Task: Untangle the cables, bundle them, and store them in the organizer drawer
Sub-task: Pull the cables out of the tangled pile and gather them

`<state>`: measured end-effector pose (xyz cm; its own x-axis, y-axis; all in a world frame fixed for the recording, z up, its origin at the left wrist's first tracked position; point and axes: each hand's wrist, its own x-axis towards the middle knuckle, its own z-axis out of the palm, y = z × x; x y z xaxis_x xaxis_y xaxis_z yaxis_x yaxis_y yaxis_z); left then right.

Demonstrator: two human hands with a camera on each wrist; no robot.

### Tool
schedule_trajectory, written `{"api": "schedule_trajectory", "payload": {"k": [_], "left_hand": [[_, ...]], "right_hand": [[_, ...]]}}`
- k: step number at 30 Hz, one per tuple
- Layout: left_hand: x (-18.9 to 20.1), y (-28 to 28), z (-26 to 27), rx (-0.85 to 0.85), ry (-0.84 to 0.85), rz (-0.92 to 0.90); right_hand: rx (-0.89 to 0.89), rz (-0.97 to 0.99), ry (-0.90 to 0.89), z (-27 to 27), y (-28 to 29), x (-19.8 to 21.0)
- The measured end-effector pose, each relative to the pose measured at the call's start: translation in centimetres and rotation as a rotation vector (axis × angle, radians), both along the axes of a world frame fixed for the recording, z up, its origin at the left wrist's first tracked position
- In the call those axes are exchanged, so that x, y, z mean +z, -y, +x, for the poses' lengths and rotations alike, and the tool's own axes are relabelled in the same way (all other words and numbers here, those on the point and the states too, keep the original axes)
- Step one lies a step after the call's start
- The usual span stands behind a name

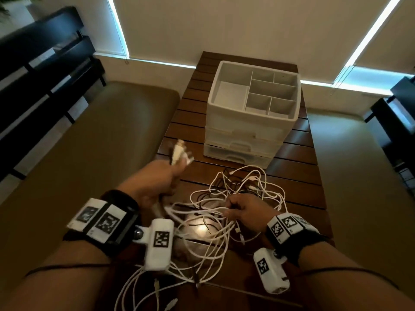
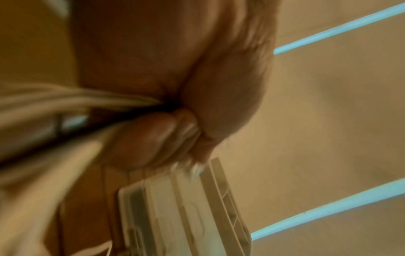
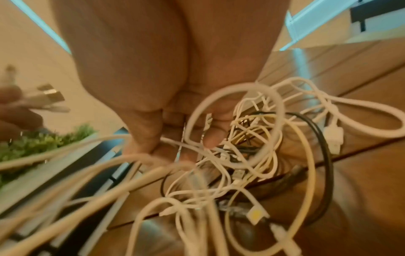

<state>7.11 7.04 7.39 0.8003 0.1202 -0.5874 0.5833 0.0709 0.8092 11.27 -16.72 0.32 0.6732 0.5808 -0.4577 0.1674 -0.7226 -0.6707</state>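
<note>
A tangle of white and black cables [image 1: 238,198] lies on the dark slatted table [image 1: 292,176], in front of the white organizer [image 1: 251,108]. My left hand [image 1: 157,182] is fisted round a bunch of white cables, and their plug ends [image 1: 179,153] stick up past the knuckles, blurred. In the left wrist view the curled fingers [image 2: 157,136] clamp white cables [image 2: 65,98]. My right hand [image 1: 244,209] pinches white strands at the tangle's near side. The right wrist view shows its fingers [image 3: 149,135] curled on cables [image 3: 252,155], with loops spilling below.
The organizer has an open divided tray on top and closed drawers [image 1: 244,140] beneath. A brown cushioned seat [image 1: 89,142] lies left of the table and black slatted furniture [image 1: 33,75] stands beyond it. More cable ends [image 1: 157,295] trail off the table's near edge.
</note>
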Motion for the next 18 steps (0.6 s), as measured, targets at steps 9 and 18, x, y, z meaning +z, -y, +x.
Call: {"api": "schedule_trajectory", "payload": {"k": [9,18], "left_hand": [[1.7,2.0,-0.8,-0.350,0.050,0.584],[1.2,5.2,-0.6,-0.271,0.123,0.407]], "right_hand": [[0.070,-0.155,0.516,1.1,-1.1,3.3],[0.201,-0.076,0.443,0.5,-3.5,4.8]]}}
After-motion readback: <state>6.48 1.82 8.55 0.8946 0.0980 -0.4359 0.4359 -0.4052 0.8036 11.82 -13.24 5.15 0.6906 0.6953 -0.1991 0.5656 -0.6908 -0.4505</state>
